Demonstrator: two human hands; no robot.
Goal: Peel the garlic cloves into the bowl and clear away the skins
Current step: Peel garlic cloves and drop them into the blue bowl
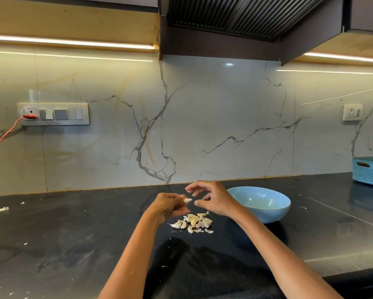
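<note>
One garlic clove (pixel 187 200) is pinched in the left hand (pixel 170 205); the right hand (pixel 211 199) is held loosely spread beside it. The bowl (pixel 265 203) appears empty, and the pile of cloves (pixel 195 222) is left unpeeled.

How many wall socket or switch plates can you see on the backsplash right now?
2. A long switch plate sits on the left of the backsplash with an orange cable plugged in; a small single socket sits far right, above the blue basket. Others may lie outside the view.

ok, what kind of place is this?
Most likely a home kitchen: dark stone countertop, marble-look backsplash, a slatted extractor hood overhead, and a pile of garlic cloves beside a blue bowl.
</note>
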